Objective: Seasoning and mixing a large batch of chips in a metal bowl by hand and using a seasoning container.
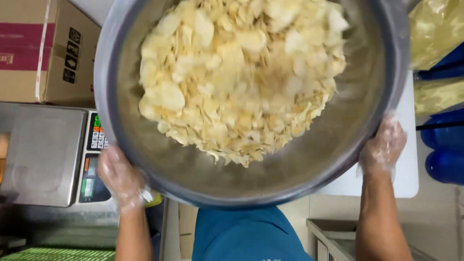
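You have the big steel bowl (251, 179) lifted in front of your chest, one gloved hand on each side of its near rim: your left hand (121, 179) is wrapped around the lower-left edge, your right hand (383, 150) curled over the lower-right edge, both closed on the rim rather than spread. The heap of pale chips (241, 77) sits towards the far side of the bowl and looks blurred, so it seems to be in motion. To toss well, I'd say keep both grips even and firm, since thin plastic gloves on smooth metal may slip, and keep the far rim high enough that no chips ride over it. The bowl is a wide, round, brushed-metal basin with a dull sheen; the chips are thin, curled, irregular slices, cream to light yellow, and look dry and brittle, so gentle flicks should break fewer. Below your left hand, on the counter's left side, sits a weighing scale (43, 154) with a flat steel platter and a coloured keypad; a cardboard box (34, 48) stands behind it. At the right edge are clear bags of chips (435, 34) above blue containers (444, 159).
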